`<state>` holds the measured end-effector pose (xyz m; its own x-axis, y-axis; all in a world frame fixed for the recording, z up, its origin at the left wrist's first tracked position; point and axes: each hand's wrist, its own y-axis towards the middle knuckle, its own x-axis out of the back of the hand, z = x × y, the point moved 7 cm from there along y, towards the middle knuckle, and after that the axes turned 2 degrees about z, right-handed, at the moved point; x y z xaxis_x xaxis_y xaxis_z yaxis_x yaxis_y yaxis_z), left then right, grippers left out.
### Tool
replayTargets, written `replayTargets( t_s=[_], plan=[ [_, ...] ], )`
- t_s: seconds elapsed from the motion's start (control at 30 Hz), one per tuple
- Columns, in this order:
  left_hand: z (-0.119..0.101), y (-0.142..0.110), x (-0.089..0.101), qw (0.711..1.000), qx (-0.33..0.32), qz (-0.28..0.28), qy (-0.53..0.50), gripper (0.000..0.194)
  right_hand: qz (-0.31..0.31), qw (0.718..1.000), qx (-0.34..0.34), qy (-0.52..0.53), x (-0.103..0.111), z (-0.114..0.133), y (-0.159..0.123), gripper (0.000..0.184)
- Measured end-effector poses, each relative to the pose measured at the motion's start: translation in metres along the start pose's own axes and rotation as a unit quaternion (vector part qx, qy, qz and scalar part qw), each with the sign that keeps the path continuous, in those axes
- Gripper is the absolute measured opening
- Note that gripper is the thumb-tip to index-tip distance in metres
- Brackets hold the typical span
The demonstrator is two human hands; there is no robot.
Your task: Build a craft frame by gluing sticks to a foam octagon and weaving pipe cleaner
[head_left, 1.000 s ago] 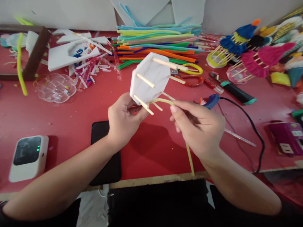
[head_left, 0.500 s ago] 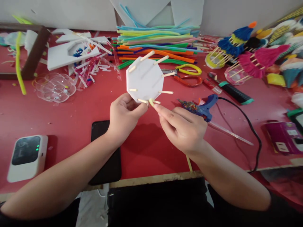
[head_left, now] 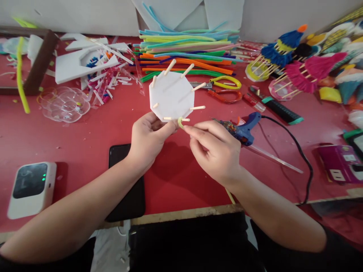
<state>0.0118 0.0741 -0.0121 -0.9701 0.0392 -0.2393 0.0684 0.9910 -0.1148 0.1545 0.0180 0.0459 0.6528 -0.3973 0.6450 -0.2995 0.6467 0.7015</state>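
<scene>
My left hand [head_left: 150, 138] grips a white octagonal foam board [head_left: 172, 96] by its lower edge, thumb in front. Several short wooden sticks [head_left: 185, 70] stand out of the board near its rim. Between thumb and forefinger, my right hand [head_left: 217, 149] pinches a pale yellow pipe cleaner [head_left: 180, 122]. Its end curves around the board's bottom edge, next to a stick. The pipe cleaner's middle is hidden by the right hand; a yellow length shows below the wrist, near the table edge.
Pipe cleaners in many colours [head_left: 187, 49] lie at the back. A blue glue gun [head_left: 248, 128], pliers [head_left: 225, 96] and a cutter knife [head_left: 283, 109] are on the right. A black phone [head_left: 127, 196] lies under my left forearm. Stick-framed pieces [head_left: 309, 75] stand at the back right.
The board has tilted and shifted slightly left in my left hand. My right hand has moved a little left with it, still pinching the pipe cleaner, whose end looks more curved.
</scene>
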Motion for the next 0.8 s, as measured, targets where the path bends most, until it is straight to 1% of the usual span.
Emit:
replayTargets(
  t_s=[0.2,0.37,0.53,0.8],
  plan=[
    [0.001,-0.0022,-0.0042,1.0,-0.01,0.026,-0.003,0.022,-0.005,0.999,0.0,-0.038,0.0008,0.0029,0.0002,0.02],
    [0.002,-0.0021,-0.0052,0.999,-0.005,0.034,-0.014,0.021,-0.01,0.997,0.005,-0.077,-0.0028,0.002,-0.0024,0.022],
    [0.0025,-0.0019,-0.005,0.999,-0.005,0.032,-0.018,0.022,-0.009,0.992,0.031,-0.119,-0.0057,0.0034,-0.0037,0.019],
    [0.0044,-0.0025,-0.0063,0.999,-0.001,0.042,-0.018,0.022,-0.014,0.989,0.031,-0.144,-0.0056,0.0046,-0.0039,0.018]
  ],
)
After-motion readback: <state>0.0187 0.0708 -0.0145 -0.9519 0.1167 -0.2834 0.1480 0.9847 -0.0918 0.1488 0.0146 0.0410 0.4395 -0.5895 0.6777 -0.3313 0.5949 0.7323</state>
